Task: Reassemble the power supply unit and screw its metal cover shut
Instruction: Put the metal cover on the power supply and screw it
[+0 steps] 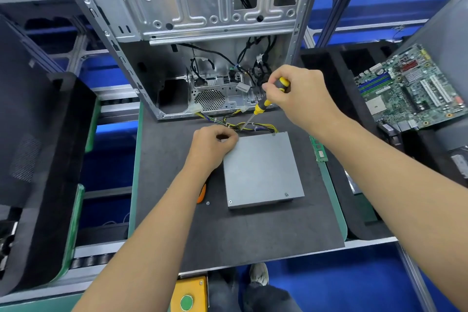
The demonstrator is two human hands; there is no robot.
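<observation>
The right hand (295, 94) grips the yellow-and-black handle of a screwdriver (263, 105), fingers curled round it, with the shaft slanting down and to the left. The tip comes down at the far left corner of the power supply unit (262, 168), just beside the left hand (211, 145). That hand has its fingers curled in a pinch right at the same corner, resting against the edge of the grey metal cover; what it pinches is too small to make out.

The power supply unit lies flat on the dark tabletop (228, 230), in front of and between the two forearms, its cover on top. Screw heads show at its far right corner and along its near edge. A bundle of yellow and black wires (253, 125) runs from its far edge, passing under the screwdriver shaft, toward the open computer case (202, 33) that stands behind it.

A loose screw (208, 203) lies on the tabletop just left of the unit's near corner, near an orange tool (201, 194) partly hidden under the left forearm. A green memory stick (319, 148) lies just beside the unit's right side. Farther right, a motherboard (407, 88) leans tilted in a dark foam tray.
</observation>
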